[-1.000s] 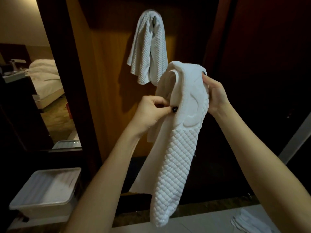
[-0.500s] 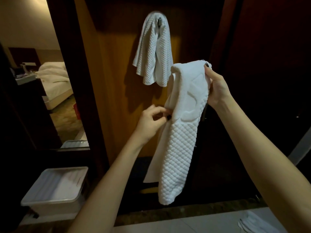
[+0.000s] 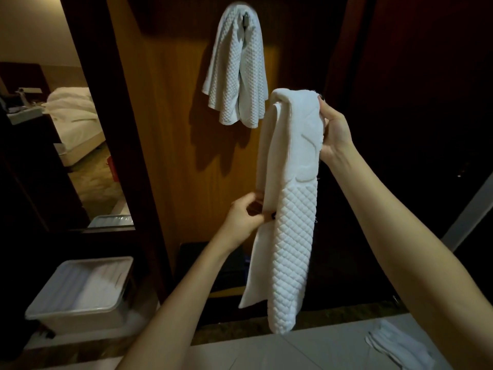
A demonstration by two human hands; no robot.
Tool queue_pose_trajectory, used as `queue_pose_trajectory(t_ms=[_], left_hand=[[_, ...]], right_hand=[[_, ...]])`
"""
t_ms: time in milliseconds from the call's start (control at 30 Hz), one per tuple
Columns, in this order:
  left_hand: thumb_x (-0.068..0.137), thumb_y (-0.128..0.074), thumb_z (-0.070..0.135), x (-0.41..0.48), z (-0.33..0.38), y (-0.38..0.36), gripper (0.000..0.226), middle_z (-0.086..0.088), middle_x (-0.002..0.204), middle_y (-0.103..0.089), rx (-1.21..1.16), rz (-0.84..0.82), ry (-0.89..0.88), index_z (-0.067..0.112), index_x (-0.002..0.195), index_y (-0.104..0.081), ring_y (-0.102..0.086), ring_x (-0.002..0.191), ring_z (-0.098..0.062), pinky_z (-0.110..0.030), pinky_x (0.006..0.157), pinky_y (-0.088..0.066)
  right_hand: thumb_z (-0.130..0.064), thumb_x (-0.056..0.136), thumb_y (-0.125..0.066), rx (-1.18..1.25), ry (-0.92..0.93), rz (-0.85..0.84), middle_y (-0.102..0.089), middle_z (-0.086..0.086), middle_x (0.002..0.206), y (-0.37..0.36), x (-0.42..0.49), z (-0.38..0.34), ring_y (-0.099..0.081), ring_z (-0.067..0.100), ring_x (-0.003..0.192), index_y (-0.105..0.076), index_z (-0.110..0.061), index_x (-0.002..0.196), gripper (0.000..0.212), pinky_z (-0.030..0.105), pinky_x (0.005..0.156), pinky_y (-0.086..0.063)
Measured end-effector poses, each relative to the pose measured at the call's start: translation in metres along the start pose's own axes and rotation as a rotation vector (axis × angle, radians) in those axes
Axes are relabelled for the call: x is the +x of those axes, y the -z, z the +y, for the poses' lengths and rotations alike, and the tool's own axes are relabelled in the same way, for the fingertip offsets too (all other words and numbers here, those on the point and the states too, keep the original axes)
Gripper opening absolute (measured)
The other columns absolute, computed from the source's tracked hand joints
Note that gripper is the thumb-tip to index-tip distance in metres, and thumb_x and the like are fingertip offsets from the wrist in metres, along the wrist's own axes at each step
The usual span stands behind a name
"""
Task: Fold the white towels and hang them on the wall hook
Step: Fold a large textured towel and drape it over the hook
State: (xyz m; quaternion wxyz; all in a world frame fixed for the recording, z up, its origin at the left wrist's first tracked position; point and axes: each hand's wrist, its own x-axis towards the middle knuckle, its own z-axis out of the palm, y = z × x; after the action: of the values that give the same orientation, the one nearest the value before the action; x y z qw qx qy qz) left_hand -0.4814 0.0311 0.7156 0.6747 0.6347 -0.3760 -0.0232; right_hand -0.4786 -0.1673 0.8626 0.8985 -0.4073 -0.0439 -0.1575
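Near the wall hook point(image 3: 246, 19), right fingers point(image 3: 327, 114) gripping folded towel point(image 3: 293, 222), left fingers point(image 3: 252, 200) pinching its edge

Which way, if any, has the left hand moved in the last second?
Yes, downward. The left hand now pinches the edge of the held towel much farther below the hung towel than a second ago. The right hand grips its top.

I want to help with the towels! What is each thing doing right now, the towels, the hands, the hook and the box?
held towel, folded long, hanging down, not yet hung
hung towel, draped over the wall hook
wall hook, carries one towel
left hand, pinches the held towel's side edge
right hand, grips the held towel's top
plastic box, lid on
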Motion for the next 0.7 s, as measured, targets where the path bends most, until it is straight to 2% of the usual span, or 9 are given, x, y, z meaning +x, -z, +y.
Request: queue_pose_trajectory(t_ms=[100, 167, 233, 300, 367, 400, 467, 567, 700], left_hand=[[0.084, -0.067, 0.002, -0.004, -0.007, 0.004, 0.026, 0.013, 0.089, -0.074, -0.119, -0.133, 0.198, 0.026, 0.092, -0.071, -0.07, 0.086, -0.003, -0.013, 0.069, -0.052], [0.087, -0.067, 0.009, -0.003, -0.008, 0.009, 0.018, 0.006, 0.098, -0.074, -0.129, -0.296, 0.315, 0.019, 0.101, -0.071, -0.069, 0.095, -0.009, -0.015, 0.074, -0.052], [0.088, -0.067, 0.016, -0.002, -0.009, 0.011, 0.017, 0.007, 0.102, -0.073, -0.083, -0.425, 0.406, 0.019, 0.105, -0.071, -0.067, 0.101, -0.008, -0.013, 0.078, -0.05], [0.088, -0.067, 0.019, -0.002, -0.011, 0.011, 0.011, 0.011, 0.095, -0.074, -0.024, -0.416, 0.436, 0.02, 0.097, -0.073, -0.068, 0.095, -0.003, -0.01, 0.075, -0.048], [0.083, -0.073, 0.018, -0.002, -0.012, 0.012, 0.005, 0.01, 0.082, -0.074, 0.04, -0.251, 0.386, 0.021, 0.081, -0.075, -0.068, 0.082, 0.0, -0.009, 0.068, -0.047], [0.079, -0.076, 0.018, -0.002, -0.015, 0.015, 0.01, 0.008, 0.076, -0.071, 0.104, -0.137, 0.324, 0.021, 0.071, -0.074, -0.066, 0.073, 0.002, -0.008, 0.064, -0.046], [0.074, -0.08, 0.02, 0.001, -0.023, 0.023, 0.019, 0.004, 0.07, -0.056, 0.34, 0.016, 0.166, 0.011, 0.062, -0.069, -0.054, 0.062, -0.003, -0.014, 0.059, -0.038], [0.076, -0.078, 0.027, 0.0, -0.031, 0.03, 0.025, -0.002, 0.075, -0.05, 0.622, -0.052, -0.002, 0.006, 0.078, -0.065, -0.045, 0.064, -0.01, -0.019, 0.056, -0.031], [0.083, -0.069, 0.023, -0.006, -0.04, 0.032, 0.015, 0.003, 0.083, -0.05, 0.656, -0.114, -0.004, 0.015, 0.085, -0.057, -0.047, 0.071, -0.006, -0.02, 0.06, -0.034]], right_hand=[[-0.021, 0.096, -0.057, -0.013, -0.006, -0.006, -0.073, 0.01, 0.094, 0.006, 0.001, 0.0, -0.072, 0.023, 0.088, -0.069, -0.006, 0.098, 0.02, 0.037, 0.074, -0.058], [-0.022, 0.095, -0.058, -0.027, -0.007, -0.009, -0.073, 0.009, 0.094, 0.01, 0.001, -0.001, -0.072, 0.023, 0.088, -0.067, -0.007, 0.103, 0.019, 0.037, 0.074, -0.057], [-0.022, 0.094, -0.059, -0.03, -0.005, -0.02, -0.073, 0.009, 0.095, 0.012, 0.002, -0.003, -0.071, 0.023, 0.088, -0.066, -0.006, 0.105, 0.02, 0.037, 0.076, -0.057], [-0.022, 0.094, -0.059, -0.023, -0.012, -0.038, -0.072, 0.009, 0.096, 0.014, 0.003, -0.007, -0.071, 0.022, 0.089, -0.063, -0.006, 0.108, 0.021, 0.037, 0.078, -0.057], [-0.022, 0.095, -0.059, -0.033, -0.009, -0.049, -0.072, 0.008, 0.096, 0.018, 0.003, -0.011, -0.07, 0.022, 0.09, -0.062, -0.007, 0.108, 0.021, 0.037, 0.08, -0.056], [-0.022, 0.095, -0.058, -0.04, -0.003, -0.05, -0.072, 0.008, 0.095, 0.021, 0.003, -0.013, -0.07, 0.022, 0.089, -0.063, -0.008, 0.107, 0.019, 0.037, 0.08, -0.056], [-0.021, 0.096, -0.056, -0.02, 0.013, -0.049, -0.072, 0.008, 0.092, 0.025, 0.003, -0.015, -0.07, 0.022, 0.087, -0.064, -0.009, 0.101, 0.015, 0.037, 0.078, -0.056], [-0.019, 0.098, -0.053, 0.052, 0.049, -0.021, -0.073, 0.008, 0.087, 0.027, 0.004, -0.013, -0.071, 0.023, 0.082, -0.063, -0.01, 0.092, 0.015, 0.037, 0.074, -0.058], [-0.021, 0.099, -0.05, 0.025, 0.066, 0.022, -0.075, 0.008, 0.085, 0.03, 0.006, -0.005, -0.073, 0.023, 0.081, -0.077, -0.012, 0.07, 0.041, 0.037, 0.07, -0.058]])
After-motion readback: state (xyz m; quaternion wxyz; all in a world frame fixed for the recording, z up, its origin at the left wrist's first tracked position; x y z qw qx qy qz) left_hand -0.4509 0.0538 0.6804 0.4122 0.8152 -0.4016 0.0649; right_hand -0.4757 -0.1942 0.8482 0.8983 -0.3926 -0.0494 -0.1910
